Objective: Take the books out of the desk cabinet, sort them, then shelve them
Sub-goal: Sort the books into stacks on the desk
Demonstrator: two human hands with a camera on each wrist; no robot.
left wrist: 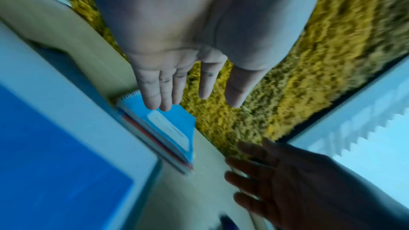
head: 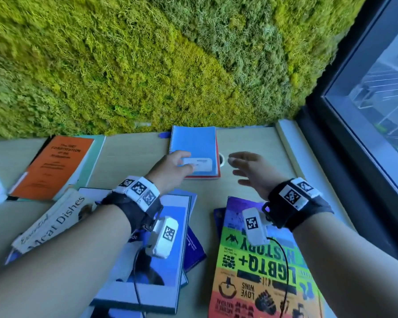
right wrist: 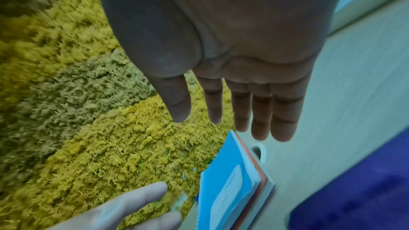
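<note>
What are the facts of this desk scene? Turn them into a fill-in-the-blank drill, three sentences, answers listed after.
1. The blue spiral notebook lies on top of a ____ book.
2. The left hand and the right hand both have ____ fingers and hold nothing.
3. The book with the rainbow cover lies under the ____ forearm.

Missing words: red; straight; right

light wood desk (head: 133, 154) against moss wall. lying flat on it: blue spiral notebook (head: 194, 143) atop red book (head: 218, 173), orange book (head: 55, 166), "meat dishes" book (head: 53, 222), rainbow book (head: 260, 271), blue book stack (head: 170, 249).
</note>
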